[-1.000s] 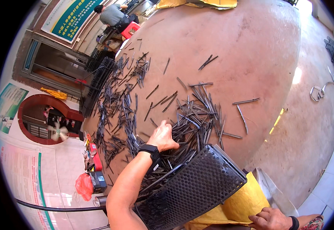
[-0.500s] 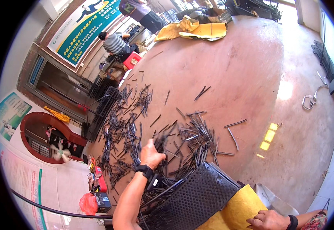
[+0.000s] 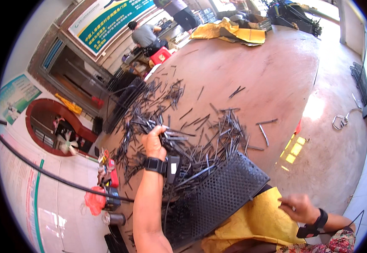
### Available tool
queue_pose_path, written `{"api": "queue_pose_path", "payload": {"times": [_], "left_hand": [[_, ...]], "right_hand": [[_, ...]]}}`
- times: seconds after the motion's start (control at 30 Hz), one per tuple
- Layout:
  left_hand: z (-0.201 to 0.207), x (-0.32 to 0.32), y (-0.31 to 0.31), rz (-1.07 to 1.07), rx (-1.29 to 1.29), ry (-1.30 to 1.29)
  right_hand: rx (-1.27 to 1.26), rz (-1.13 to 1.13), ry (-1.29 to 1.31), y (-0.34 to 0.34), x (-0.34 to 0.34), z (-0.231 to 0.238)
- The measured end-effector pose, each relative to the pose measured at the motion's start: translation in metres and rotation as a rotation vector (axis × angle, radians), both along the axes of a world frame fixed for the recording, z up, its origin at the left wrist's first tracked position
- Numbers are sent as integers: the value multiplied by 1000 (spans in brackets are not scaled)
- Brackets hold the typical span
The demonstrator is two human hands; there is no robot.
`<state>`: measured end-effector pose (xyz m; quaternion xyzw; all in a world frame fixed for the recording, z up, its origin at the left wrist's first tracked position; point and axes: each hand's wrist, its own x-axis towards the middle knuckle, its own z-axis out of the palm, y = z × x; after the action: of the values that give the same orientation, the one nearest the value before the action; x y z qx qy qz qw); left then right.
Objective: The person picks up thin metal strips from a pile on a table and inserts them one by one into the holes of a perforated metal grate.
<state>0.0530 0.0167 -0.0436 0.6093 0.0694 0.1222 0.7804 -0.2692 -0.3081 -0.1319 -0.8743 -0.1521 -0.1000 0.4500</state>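
My left hand [image 3: 154, 144] is closed around a bunch of thin black strips, over the heap of loose black strips [image 3: 229, 135] on the brownish floor. The fingers' far side is partly hidden by the strips. Below and right of it, a black perforated plastic basket [image 3: 229, 189] lies tilted, with more strips by its left side. My right hand [image 3: 300, 208] hovers at the edge of a yellow sheet [image 3: 259, 219] near my lap. Its fingers are loosely bent and slightly apart, with nothing visible in them; the hand is a little blurred.
Black crates [image 3: 126, 101] stand left of the heap. A red plastic bag [image 3: 95, 200], a metal can [image 3: 113, 218] and small goods line the left wall. A seated person [image 3: 145, 36] and a standing person work at the back, beside a yellow sheet [image 3: 242, 33]. A black cable crosses at left.
My left hand, with strips in it, has moved up and slightly left over the heap. My right hand has risen from the yellow sheet. The view has shifted, so the scene sits further right.
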Motion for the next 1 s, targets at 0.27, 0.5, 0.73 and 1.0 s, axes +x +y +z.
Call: {"api": "queue_pose_path", "payload": {"times": [0.27, 0.5, 0.73, 1.0], "left_hand": [[-8, -25, 2, -51, -301, -5], [-3, -37, -15, -178, -345, -28], [-12, -44, -10, -302, -422, 32], [-9, -57, -15, -339, -271, 100]], "right_hand": [[437, -194, 196, 15, 79, 80], [392, -178, -317, 95, 212, 94], [-160, 78, -320, 184, 232, 86], [-410, 124, -367, 189, 229, 80]]}}
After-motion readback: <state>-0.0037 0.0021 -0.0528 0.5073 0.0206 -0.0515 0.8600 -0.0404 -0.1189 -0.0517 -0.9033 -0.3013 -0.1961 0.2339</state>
